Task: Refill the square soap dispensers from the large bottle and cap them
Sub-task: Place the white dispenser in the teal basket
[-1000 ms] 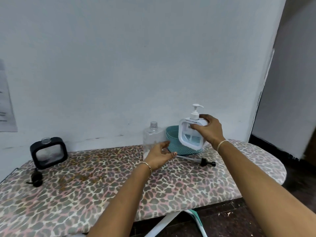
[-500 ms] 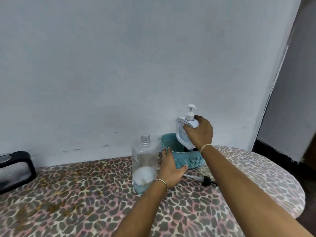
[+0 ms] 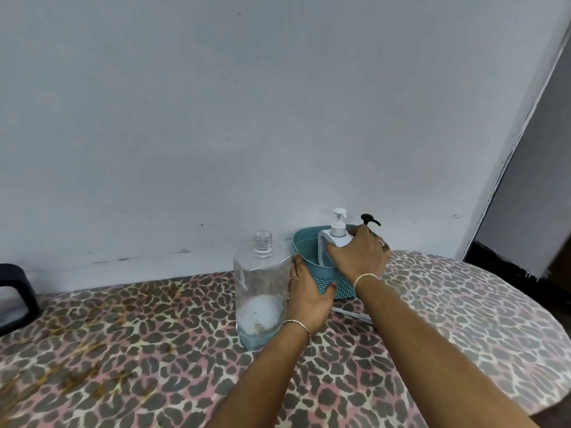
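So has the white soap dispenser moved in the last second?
Yes. The white dispenser has gone down: earlier the right hand held it above the teal basket, now its lower part sits inside that basket.

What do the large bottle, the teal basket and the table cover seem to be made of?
Large bottle: clear, glossy plastic, probably; the pattern behind shows through it.
Teal basket: matte plastic, likely moulded, with a textured lower wall.
Table cover: printed fabric or vinyl, leopard pattern, dull finish; I cannot tell which.
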Motion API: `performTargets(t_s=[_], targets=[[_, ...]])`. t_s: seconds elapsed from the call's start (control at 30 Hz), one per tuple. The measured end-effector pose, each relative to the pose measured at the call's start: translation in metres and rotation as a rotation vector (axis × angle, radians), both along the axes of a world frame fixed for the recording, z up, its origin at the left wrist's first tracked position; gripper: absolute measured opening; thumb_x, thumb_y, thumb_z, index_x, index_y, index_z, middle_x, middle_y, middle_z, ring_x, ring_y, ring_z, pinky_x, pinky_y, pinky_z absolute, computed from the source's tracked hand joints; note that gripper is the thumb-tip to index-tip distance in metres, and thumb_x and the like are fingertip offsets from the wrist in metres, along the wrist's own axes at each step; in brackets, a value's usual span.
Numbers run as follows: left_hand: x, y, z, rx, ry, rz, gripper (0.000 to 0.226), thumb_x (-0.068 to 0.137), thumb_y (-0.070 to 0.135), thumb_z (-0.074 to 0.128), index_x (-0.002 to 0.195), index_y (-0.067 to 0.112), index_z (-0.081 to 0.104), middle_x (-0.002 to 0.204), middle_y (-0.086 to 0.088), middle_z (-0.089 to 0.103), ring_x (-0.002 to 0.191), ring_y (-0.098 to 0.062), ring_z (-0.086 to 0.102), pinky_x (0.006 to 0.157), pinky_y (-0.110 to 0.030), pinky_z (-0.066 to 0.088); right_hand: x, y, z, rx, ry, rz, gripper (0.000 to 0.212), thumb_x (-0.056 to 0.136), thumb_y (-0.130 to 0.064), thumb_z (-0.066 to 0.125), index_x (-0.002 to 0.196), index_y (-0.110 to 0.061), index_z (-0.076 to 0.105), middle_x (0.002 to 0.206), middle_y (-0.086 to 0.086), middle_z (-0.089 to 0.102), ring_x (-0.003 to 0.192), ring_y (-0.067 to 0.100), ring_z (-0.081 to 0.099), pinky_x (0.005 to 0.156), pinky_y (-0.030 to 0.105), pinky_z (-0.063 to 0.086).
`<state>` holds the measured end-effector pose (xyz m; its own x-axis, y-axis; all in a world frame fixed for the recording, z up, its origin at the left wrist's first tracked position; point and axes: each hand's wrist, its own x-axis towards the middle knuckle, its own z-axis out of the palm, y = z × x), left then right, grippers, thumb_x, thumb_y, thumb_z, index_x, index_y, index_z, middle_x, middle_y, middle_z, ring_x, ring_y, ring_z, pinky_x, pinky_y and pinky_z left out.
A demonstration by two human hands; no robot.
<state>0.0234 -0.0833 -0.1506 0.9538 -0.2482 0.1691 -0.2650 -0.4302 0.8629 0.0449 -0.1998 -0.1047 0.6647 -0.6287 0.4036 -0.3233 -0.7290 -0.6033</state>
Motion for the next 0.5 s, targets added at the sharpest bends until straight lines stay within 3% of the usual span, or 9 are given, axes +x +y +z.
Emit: performTargets(t_s=[0.1, 0.2, 0.5], targets=[[0.003, -0.003, -0.002, -0.017, 0.003, 0.029, 0.093, 0.081, 0.028, 0.069, 0.151, 0.013, 0.009, 0.156, -0.006, 0.020, 0.144, -0.020, 0.021, 0.117, -0.040, 0.024, -0.001, 0.001, -0.004, -0.084, 0.043, 0.002, 0.051, 0.071, -0.053, 0.067, 0.104, -0.016, 0.054, 0.103, 0.003, 0.065, 0.104, 0.026, 0.058, 0.090, 0.041, 0.034], [0.003, -0.004, -0.003, -0.027, -0.008, 0.025, 0.091, 0.083, 0.026, 0.067, 0.151, 0.014, 0.008, 0.157, -0.004, 0.018, 0.145, -0.018, 0.019, 0.118, -0.039, 0.022, -0.001, 0.000, -0.006, -0.170, 0.081, 0.003, 0.056, 0.073, -0.058, 0.064, 0.109, -0.015, 0.055, 0.112, 0.004, 0.058, 0.104, 0.025, 0.058, 0.090, 0.041, 0.035], [0.001, -0.004, -0.002, -0.062, -0.031, 0.023, 0.081, 0.093, 0.036, 0.054, 0.153, 0.018, 0.002, 0.160, -0.002, 0.011, 0.147, -0.016, 0.012, 0.120, -0.040, 0.018, -0.008, -0.010, -0.007, -0.148, 0.100, 0.019, 0.060, 0.069, -0.060, 0.064, 0.109, -0.017, 0.054, 0.114, 0.003, 0.052, 0.103, 0.025, 0.057, 0.094, 0.044, 0.040]])
